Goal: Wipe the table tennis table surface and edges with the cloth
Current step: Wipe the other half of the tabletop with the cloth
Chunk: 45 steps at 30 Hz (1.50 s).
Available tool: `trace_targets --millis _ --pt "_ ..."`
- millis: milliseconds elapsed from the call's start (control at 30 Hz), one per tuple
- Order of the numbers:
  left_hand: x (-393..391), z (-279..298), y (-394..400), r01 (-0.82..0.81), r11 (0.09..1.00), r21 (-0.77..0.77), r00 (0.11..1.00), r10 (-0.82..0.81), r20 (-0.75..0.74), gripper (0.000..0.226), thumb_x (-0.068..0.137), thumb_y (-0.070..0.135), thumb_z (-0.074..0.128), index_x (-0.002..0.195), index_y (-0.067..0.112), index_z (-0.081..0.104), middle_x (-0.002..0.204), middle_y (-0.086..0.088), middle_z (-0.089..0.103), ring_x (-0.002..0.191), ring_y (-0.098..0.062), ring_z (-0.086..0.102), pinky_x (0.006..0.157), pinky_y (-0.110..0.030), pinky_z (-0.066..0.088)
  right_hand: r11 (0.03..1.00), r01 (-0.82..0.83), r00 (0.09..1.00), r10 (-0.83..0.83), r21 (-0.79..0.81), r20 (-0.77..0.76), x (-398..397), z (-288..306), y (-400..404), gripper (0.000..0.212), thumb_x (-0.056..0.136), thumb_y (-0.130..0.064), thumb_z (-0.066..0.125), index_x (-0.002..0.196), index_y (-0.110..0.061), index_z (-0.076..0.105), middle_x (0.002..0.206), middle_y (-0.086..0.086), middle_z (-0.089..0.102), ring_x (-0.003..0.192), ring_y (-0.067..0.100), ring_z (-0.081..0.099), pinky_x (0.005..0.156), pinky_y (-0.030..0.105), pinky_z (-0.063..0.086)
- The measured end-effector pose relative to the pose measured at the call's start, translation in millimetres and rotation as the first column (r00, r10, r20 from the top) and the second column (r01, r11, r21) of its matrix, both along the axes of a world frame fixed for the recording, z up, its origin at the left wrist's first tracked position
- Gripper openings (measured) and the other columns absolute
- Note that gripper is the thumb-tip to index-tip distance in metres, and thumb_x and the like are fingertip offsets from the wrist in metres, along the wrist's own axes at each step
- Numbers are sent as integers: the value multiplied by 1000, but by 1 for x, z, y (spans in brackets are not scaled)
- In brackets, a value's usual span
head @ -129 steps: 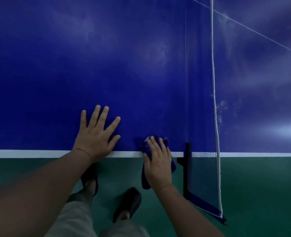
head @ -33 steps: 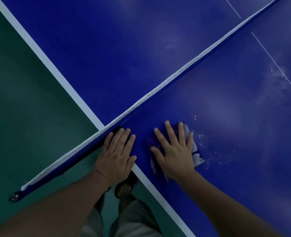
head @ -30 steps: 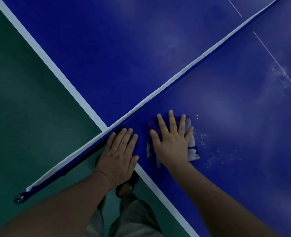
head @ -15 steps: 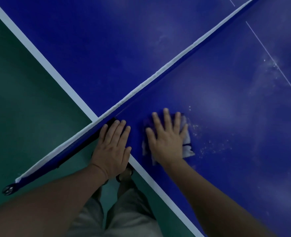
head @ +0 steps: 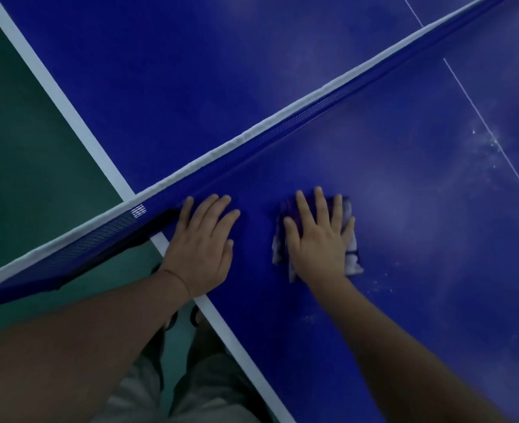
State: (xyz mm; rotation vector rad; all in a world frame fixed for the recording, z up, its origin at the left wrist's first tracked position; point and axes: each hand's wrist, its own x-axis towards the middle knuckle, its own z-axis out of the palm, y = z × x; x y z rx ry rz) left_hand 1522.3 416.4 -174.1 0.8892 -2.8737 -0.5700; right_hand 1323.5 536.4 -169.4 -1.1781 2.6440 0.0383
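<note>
Right hand [head: 317, 239] presses flat-fingered on the cloth [head: 351, 257]; left hand [head: 201, 244], flat and empty, braces near the net [head: 282, 126]. Sweeping could scatter dust specks [head: 380, 286] rightward.

A table tennis hall — blue table [head: 282, 71], net [head: 282, 123] (green sports floor [head: 23, 148]).

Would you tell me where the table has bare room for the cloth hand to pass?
Free: the blue stretch right of the cloth, out to the thin white line, dusty but unoccupied. Crowded: leftward, where the left hand lies flat beside the net; the right hand presses the cloth.
</note>
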Motion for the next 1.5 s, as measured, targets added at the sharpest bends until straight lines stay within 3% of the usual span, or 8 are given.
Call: trace_targets --millis 133,267,467,700,933,1167,1367,1500 --pt "-19 1 -8 -20 1000 6 992 19 122 58 95 32 32 142 4 50 153 -19 42 144 -34 36 118 -62 24 971 -239 971 239 -11 7 25 -4 8 57 101 -57 28 154 -38 31 166 -2 20 154 33 5 118 67 8" --pt "-17 -2 -6 -30 1000 -7 984 31 174 59 95 33 33 143 2 48 152 -19 42 145 -35 35 118 -61 26 914 -396 917 399 -93 10 -9 -9 -63 56 102 -58 27 154 -37 32 165 -3 23 154 31 8 118 68 7" --pt "-21 0 -7 -25 1000 -5 983 26 179 58 95 33 32 142 4 51 152 -19 42 144 -35 34 118 -61 24 997 52 999 -52 -62 6 -67 -5 -51 57 101 -57 24 156 -41 23 168 -5 13 154 29 -3 118 67 4" --pt "-23 2 -7 -25 999 -25 982 29 188 57 92 32 36 139 4 53 149 -19 45 142 -36 38 116 -61 28 905 -412 909 416 -109 17 -11 -8 -64 54 102 -57 27 152 -36 37 163 -3 28 154 30 8 119 66 4" --pt "-58 13 -10 58 998 1 980 -57 189 59 88 30 35 138 7 57 150 -16 47 141 -34 41 117 -60 29 990 105 994 -105 -94 7 -101 -11 -67 58 100 -59 22 155 -42 24 167 -5 14 154 28 -1 118 67 3" --pt "-116 7 -29 157 988 -5 961 -152 231 62 97 39 28 151 10 39 161 -14 31 151 -29 22 125 -51 15 963 -255 967 255 -86 -19 -91 -12 -78 56 102 -58 26 153 -37 34 164 -3 26 153 30 10 118 66 8" --pt "-146 4 -46 176 984 27 958 -178 223 67 99 44 20 158 12 22 167 -10 12 155 -26 4 124 -44 0 978 191 981 -189 -87 33 -151 -7 -77 58 100 -58 23 156 -41 22 168 -6 12 154 26 -4 119 66 1" --pt "-152 4 -47 251 968 6 941 -246 234 69 101 45 16 160 11 11 169 -11 4 155 -26 -3 125 -43 -7 997 26 1000 -27 -69 -11 -113 -8 -61 59 100 -57 23 156 -39 25 167 -3 15 154 30 0 118 66 0"
